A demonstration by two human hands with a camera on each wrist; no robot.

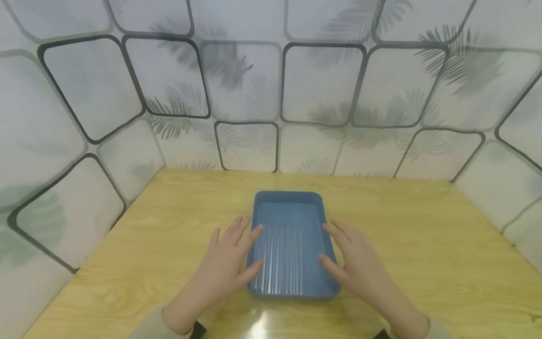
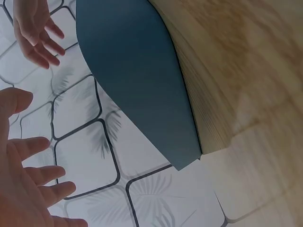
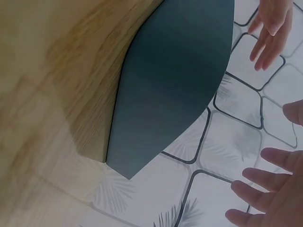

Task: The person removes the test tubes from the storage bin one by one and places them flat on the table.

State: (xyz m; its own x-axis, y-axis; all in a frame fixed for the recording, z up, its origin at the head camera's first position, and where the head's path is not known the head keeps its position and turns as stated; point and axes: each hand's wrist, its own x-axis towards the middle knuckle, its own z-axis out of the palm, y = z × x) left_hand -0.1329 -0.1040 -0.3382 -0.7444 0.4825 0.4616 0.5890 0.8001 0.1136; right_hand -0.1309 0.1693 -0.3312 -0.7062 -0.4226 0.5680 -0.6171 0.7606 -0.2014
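Note:
A blue rectangular tray [image 1: 285, 214] lies on the wooden table, its short side toward me. Several clear, narrow rod-like shapes [image 1: 279, 263] run lengthwise in its left and near part; their kind is hard to make out. My left hand [image 1: 224, 266] hovers by the tray's left rim, fingers spread, thumb and forefinger overlapping the rim. On the opposite side my right hand [image 1: 362, 263] is held likewise, with nothing in it. Both wrist views show the tray's outer wall [image 2: 132, 80] with the fingers apart from it. The inside of the tray is hidden there.
The table [image 1: 178, 212] has a light wood grain and a glare spot in front of the tray. Pale walls [image 1: 322, 84] with dark rounded outlines and leaf prints enclose it at the back, left and right.

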